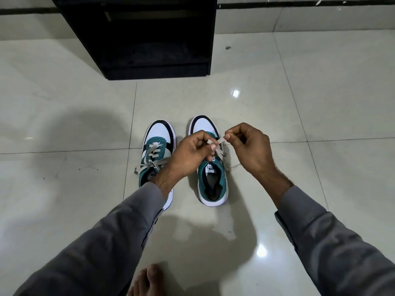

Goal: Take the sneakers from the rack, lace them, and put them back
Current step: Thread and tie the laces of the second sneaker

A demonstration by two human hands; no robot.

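Two teal, white and black sneakers stand side by side on the tiled floor, toes pointing away from me. The left sneaker [158, 142] has its grey lace threaded and tied in a bow. Over the right sneaker [212, 182] both hands hold its grey lace [220, 146]. My left hand [190, 150] pinches one stretch of the lace above the tongue. My right hand [249, 144] pinches the lace end between thumb and forefinger. The hands hide the right sneaker's eyelets.
A black shoe rack [149, 39] stands against the wall behind the sneakers, its lower shelf dark and open toward me. Glossy pale floor tiles [299, 103] surround the shoes. A bare foot [147, 280] shows at the bottom edge.
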